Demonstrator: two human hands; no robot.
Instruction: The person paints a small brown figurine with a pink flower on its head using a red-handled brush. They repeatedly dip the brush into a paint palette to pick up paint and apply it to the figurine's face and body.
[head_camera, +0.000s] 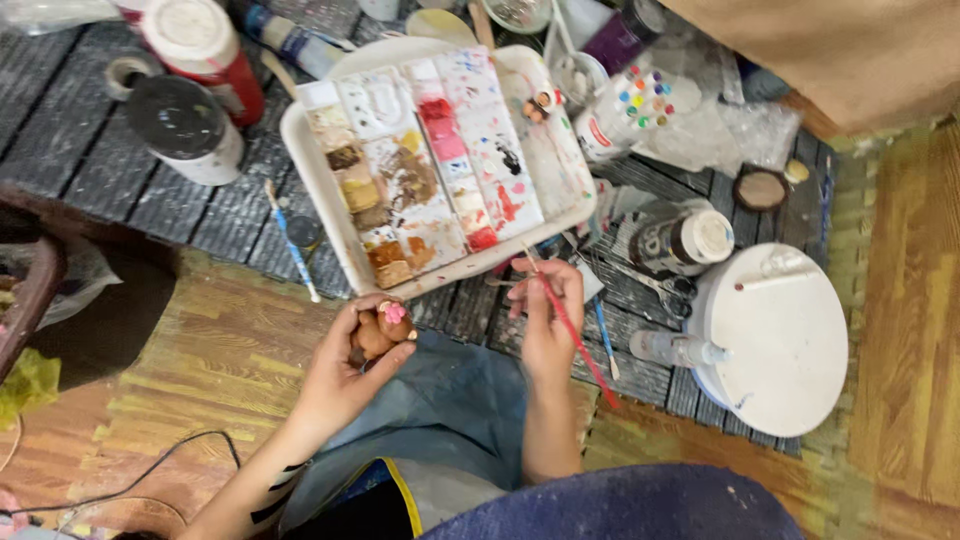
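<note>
1. My left hand (345, 365) is curled around a small brown figurine (380, 330), fingers pinching it from below and the side. The figurine has a pink spot on top.
2. My right hand (548, 320) pinches a red-handled brush (570, 330) between thumb and fingers. The bristle end points up and away from the hand; the handle runs down past the wrist.
3. The figurine sits well to the left of my right hand, the two hands apart.
4. Just above both hands lies a white palette (320, 170), smeared with browns, reds and pinks, on a dark mat (100, 150).
5. Above and left of my left hand a blue brush (292, 245) lies on the mat; beyond it stand a dark-lidded jar (185, 130) and a red jar (205, 50).
6. To the right of my right hand sits a round white lid (780, 340), with a small bottle (675, 350) lying just beside it.
</note>
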